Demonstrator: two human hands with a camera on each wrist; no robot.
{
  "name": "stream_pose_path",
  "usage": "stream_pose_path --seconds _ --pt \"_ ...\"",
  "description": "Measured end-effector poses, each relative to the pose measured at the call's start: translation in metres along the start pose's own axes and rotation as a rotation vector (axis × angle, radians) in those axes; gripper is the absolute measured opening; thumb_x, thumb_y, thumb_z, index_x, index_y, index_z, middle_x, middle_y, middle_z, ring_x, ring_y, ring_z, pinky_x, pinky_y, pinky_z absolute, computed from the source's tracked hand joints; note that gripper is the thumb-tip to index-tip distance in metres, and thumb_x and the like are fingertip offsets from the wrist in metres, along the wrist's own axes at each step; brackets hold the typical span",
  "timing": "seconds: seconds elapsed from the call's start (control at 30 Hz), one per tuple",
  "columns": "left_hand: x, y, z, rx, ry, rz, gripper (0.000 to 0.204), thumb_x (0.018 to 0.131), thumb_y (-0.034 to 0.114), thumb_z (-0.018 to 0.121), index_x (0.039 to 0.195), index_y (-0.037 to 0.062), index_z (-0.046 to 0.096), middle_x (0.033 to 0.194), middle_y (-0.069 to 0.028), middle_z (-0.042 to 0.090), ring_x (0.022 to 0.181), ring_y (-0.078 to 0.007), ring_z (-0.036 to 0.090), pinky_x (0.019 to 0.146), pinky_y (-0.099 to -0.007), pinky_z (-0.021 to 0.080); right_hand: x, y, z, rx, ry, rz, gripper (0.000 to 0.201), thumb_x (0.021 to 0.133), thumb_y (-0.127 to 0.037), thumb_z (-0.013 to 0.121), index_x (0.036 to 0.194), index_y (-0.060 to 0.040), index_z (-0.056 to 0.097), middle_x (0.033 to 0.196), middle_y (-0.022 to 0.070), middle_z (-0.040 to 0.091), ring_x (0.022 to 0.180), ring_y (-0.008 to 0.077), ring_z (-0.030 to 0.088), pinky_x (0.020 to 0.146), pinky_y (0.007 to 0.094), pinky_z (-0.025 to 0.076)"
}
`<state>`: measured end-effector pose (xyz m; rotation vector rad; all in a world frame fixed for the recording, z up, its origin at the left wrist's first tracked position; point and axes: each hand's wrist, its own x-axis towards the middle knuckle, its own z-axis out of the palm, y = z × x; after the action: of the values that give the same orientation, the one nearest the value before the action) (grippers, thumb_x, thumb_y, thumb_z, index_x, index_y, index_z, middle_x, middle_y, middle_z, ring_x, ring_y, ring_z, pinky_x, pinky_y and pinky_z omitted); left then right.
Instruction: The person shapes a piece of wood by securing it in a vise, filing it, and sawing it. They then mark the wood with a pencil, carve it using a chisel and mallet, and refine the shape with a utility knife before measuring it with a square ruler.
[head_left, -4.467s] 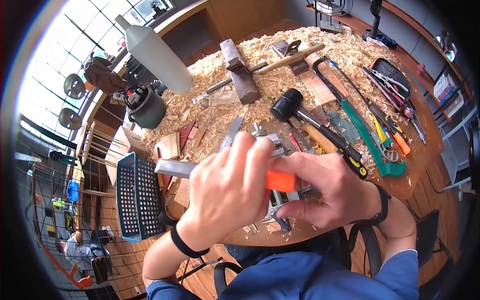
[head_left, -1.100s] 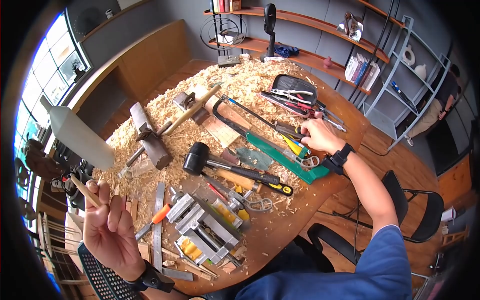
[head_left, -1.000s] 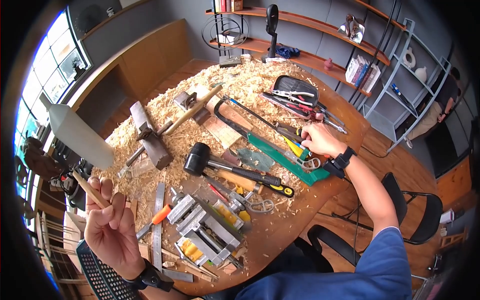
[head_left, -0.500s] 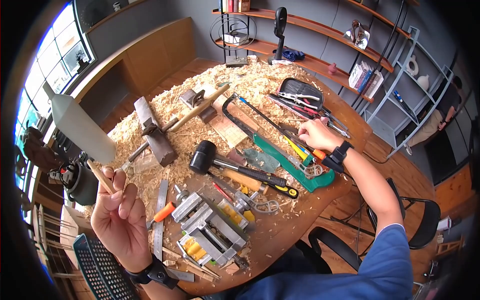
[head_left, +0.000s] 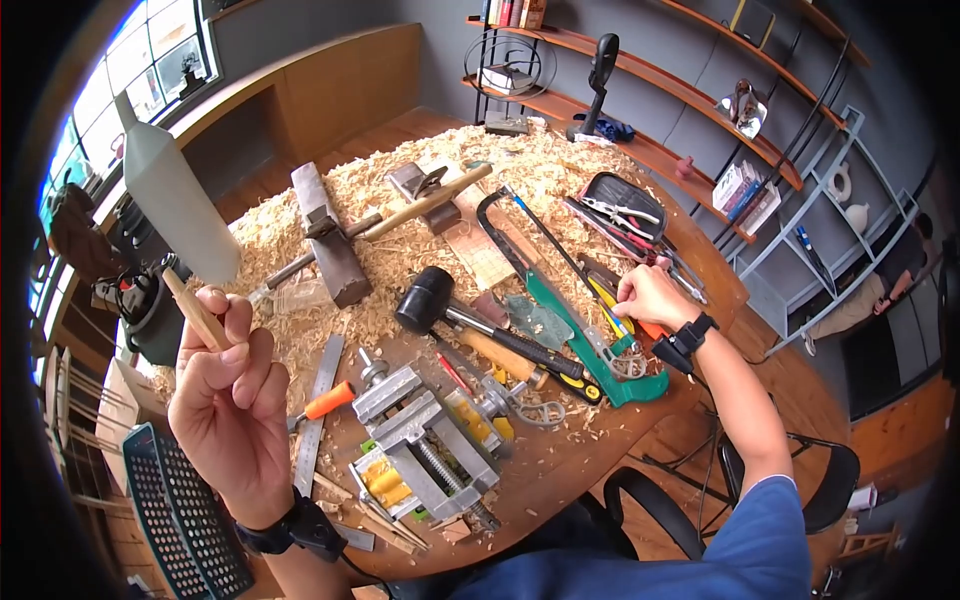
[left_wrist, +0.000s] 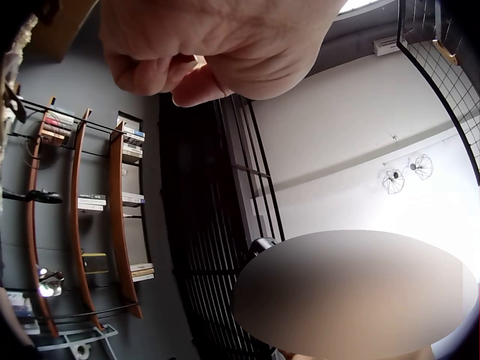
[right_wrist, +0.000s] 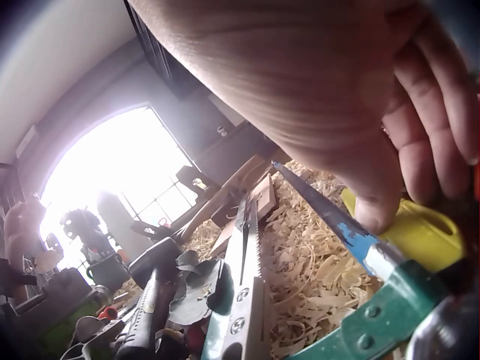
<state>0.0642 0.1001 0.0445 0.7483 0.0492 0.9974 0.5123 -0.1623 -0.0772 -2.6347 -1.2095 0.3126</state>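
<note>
In the head view, my left hand (head_left: pixel 235 410) pinches a pointed wooden stick (head_left: pixel 196 310) between thumb and fingers, raised at the table's left side. The left wrist view shows that hand (left_wrist: pixel 217 45) with curled fingers; the stick is not clear there. My right hand (head_left: pixel 655 298) reaches down over the tools at the right, beside the green-handled saw (head_left: pixel 560 310). From the right wrist view, the thumb of this hand (right_wrist: pixel 352 112) lies against a yellow handle (right_wrist: pixel 424 234); whether the fingers grip anything is hidden. A blue-tipped blade (right_wrist: pixel 330 214) lies just beside the thumb.
A metal vise (head_left: pixel 425 440) stands at the front, with an orange-handled chisel (head_left: pixel 328 400) and steel ruler (head_left: pixel 318 415) to its left. A black mallet (head_left: pixel 425 300), planes (head_left: pixel 330 235) and wood shavings (head_left: pixel 380 160) lie behind. A tall pale bottle (head_left: pixel 175 200) stands at left.
Earlier both hands were together around the orange-handled chisel above the vise; it now lies on the table. Lately the view has shifted, while the left hand keeps the stick and the right stays over the tools.
</note>
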Motion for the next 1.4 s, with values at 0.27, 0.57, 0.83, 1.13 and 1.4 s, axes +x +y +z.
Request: stream_pose_path --seconds 0.27,0.57,0.83,1.13,1.4 --pt "-0.004 0.000 0.004 0.098 -0.011 0.058 0.040 0.092 -0.009 0.052 0.132 -0.0058 0.049 0.105 -0.0111 0.054 0.064 -0.0064 0.038 0.050 -0.0182 0.034 0.005 0.001 0.009 -0.035 -0.028 0.027 0.031 0.074 -0.024 0.092 0.095 -0.0041 0.084 0.091 0.0206 0.080 0.091 0.0332 0.079 0.087 0.0435 0.060" --pt "0.000 -0.003 0.007 0.197 -0.008 -0.001 0.042 0.086 0.000 0.055 0.127 -0.0058 0.060 0.097 -0.0047 0.053 0.064 -0.0060 0.042 0.052 -0.0209 0.033 0.005 0.010 0.028 0.018 0.076 -0.029 0.022 0.075 -0.014 0.079 0.087 0.0030 0.073 0.082 0.0192 0.073 0.079 0.0323 0.073 0.074 0.0445 0.056" --pt "0.008 -0.014 -0.002 0.137 -0.180 -0.166 0.060 0.109 0.028 0.037 0.156 -0.0100 0.040 0.103 -0.0110 0.060 0.082 -0.0155 0.056 0.076 -0.0294 0.046 -0.011 -0.075 -0.002 0.438 0.415 -0.145 0.038 0.085 0.000 0.069 0.122 0.0015 0.061 0.109 0.0185 0.072 0.095 0.0325 0.070 0.090 0.0418 0.054" --pt "0.008 -0.015 -0.003 0.356 -0.094 -0.066 0.040 0.111 0.016 0.056 0.147 -0.0015 0.052 0.104 -0.0035 0.062 0.080 -0.0118 0.058 0.067 -0.0267 0.047 -0.032 -0.285 -0.042 1.539 -0.164 -0.479 0.028 0.103 -0.009 0.066 0.126 0.0054 0.067 0.094 0.0073 0.071 0.060 0.0087 0.062 0.052 0.0227 0.048" --pt "0.015 -0.011 -0.008 0.369 -0.015 0.004 0.037 0.109 0.009 0.062 0.144 0.0037 0.051 0.107 -0.0044 0.064 0.082 -0.0131 0.061 0.069 -0.0289 0.049 -0.035 -0.318 -0.035 1.912 -0.551 -0.354 0.048 0.110 -0.015 0.056 0.152 0.0057 0.044 0.129 0.0194 0.069 0.096 0.0204 0.075 0.082 0.0362 0.066"
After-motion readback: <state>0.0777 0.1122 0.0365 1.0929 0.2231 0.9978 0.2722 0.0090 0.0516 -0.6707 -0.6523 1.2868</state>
